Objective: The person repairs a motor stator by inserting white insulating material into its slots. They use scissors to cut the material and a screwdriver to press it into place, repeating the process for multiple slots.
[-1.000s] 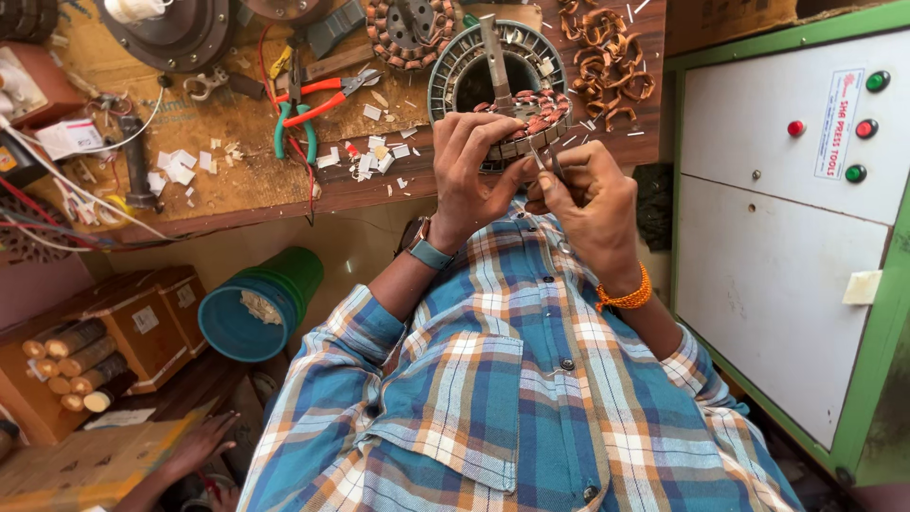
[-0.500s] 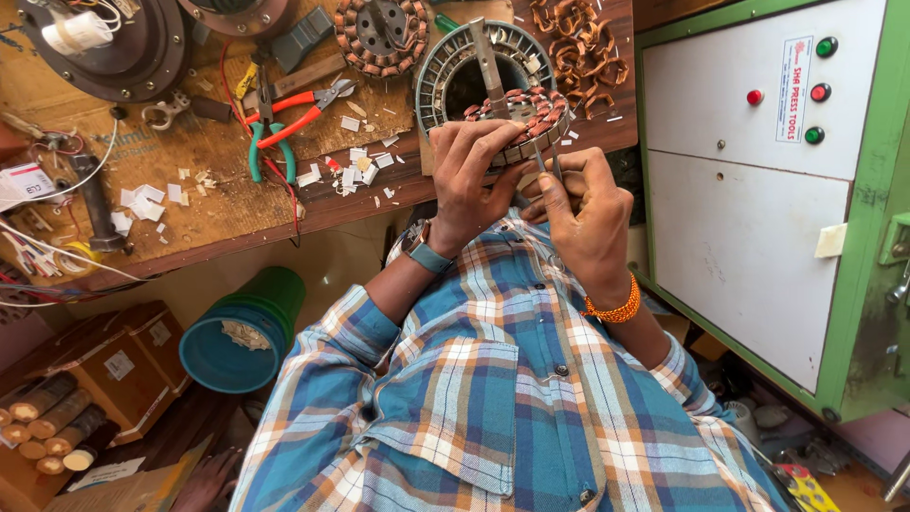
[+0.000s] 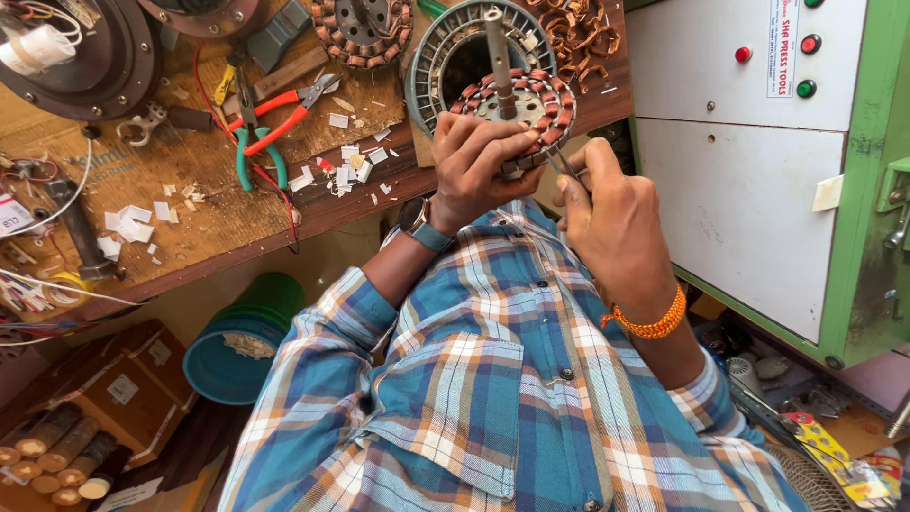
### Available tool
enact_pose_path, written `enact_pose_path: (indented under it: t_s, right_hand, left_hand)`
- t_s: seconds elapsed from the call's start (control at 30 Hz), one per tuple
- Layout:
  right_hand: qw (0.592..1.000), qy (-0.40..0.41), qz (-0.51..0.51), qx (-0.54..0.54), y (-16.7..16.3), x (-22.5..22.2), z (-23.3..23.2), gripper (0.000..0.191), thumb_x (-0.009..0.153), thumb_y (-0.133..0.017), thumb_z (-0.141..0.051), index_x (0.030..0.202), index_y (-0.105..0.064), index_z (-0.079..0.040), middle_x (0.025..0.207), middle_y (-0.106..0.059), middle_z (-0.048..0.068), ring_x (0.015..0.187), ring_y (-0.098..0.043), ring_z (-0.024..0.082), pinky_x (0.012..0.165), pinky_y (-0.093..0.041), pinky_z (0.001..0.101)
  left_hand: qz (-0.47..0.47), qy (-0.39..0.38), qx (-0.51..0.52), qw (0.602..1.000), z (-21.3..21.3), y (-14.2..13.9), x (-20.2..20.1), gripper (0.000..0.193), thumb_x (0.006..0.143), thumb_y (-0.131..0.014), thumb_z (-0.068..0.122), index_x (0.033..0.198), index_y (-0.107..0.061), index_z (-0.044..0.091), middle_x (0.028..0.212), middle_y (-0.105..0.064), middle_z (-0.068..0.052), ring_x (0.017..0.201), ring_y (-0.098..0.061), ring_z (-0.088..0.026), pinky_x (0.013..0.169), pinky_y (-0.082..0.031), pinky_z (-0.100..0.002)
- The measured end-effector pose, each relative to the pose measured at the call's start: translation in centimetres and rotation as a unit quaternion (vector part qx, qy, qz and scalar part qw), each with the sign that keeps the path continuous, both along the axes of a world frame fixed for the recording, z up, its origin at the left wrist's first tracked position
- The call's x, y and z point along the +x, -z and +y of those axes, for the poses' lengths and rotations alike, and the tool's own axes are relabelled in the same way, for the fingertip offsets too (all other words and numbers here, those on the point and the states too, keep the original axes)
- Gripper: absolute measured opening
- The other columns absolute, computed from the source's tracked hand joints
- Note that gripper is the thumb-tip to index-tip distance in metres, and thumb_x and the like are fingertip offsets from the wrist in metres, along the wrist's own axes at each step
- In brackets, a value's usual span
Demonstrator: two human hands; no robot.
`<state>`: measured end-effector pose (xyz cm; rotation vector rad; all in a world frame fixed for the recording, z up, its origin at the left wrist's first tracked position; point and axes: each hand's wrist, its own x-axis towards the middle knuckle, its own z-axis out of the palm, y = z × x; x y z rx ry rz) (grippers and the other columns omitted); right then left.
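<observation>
The left hand (image 3: 479,166) is closed around a wound stator (image 3: 517,104), a ring of copper coils on a steel core with a shaft (image 3: 498,52) standing up through its centre. The stator is held clear of the worktop (image 3: 190,218), just off its near edge, in front of the person's chest. Thumb and fingers wrap the lower rim of the core; the grip looks firm.

The right hand (image 3: 611,223) is pinched on a thin metal tool (image 3: 559,163), whose tip meets the stator's near rim among the coils. What the tip touches exactly cannot be told; it is too small and partly hidden by the fingers.

Judgement on doing this step well: the left hand should bear on the steel core, not on the windings, so that no coil is crushed. The tool should work along a slot, with light pressure and short strokes, since a slip could nick the wire enamel. Resting the right wrist against the left would steady the point.

Surroundings: an empty slotted housing (image 3: 445,47) sits on the worktop just behind the stator. Red-handled pliers (image 3: 280,109) and green-handled pliers (image 3: 251,156) lie near the middle, among paper scraps (image 3: 351,161). Loose copper coils (image 3: 573,28) lie at the far right corner. A blue bucket (image 3: 232,356) stands below the near edge.
</observation>
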<state>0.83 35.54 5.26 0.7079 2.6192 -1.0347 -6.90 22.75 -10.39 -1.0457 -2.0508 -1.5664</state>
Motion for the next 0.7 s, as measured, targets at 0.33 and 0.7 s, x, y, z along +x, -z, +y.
enact_pose_path:
  t_s: [0.33,0.7]
  right_hand:
    - [0.973,0.074,0.152,-0.16,1.3,-0.1,2.7,0.029,0.1,-0.067,-0.017,0.126,-0.06,-0.005,0.097,-0.08,0.007,0.06,-0.061,0.003,0.054,-0.047,0.0186]
    - [0.931,-0.139,0.265,-0.211,7.1,-2.8,5.2,0.035,0.1,-0.076,-0.013,0.131,-0.068,-0.002,0.142,-0.066,0.017,0.127,-0.069,0.023,0.099,-0.065,0.0316]
  left_hand:
    - [-0.115,-0.042,0.056,0.991,0.6,-1.4,-1.7,0.035,0.078,-0.088,0.015,0.108,-0.069,0.01,0.102,-0.068,-0.004,0.093,-0.062,-0.023,0.084,-0.048,-0.037]
    - [-0.065,0.028,0.054,0.996,-0.9,-1.6,-1.9,0.043,0.083,-0.09,0.02,0.117,-0.068,0.006,0.111,-0.07,-0.009,0.096,-0.063,-0.026,0.085,-0.05,-0.04]
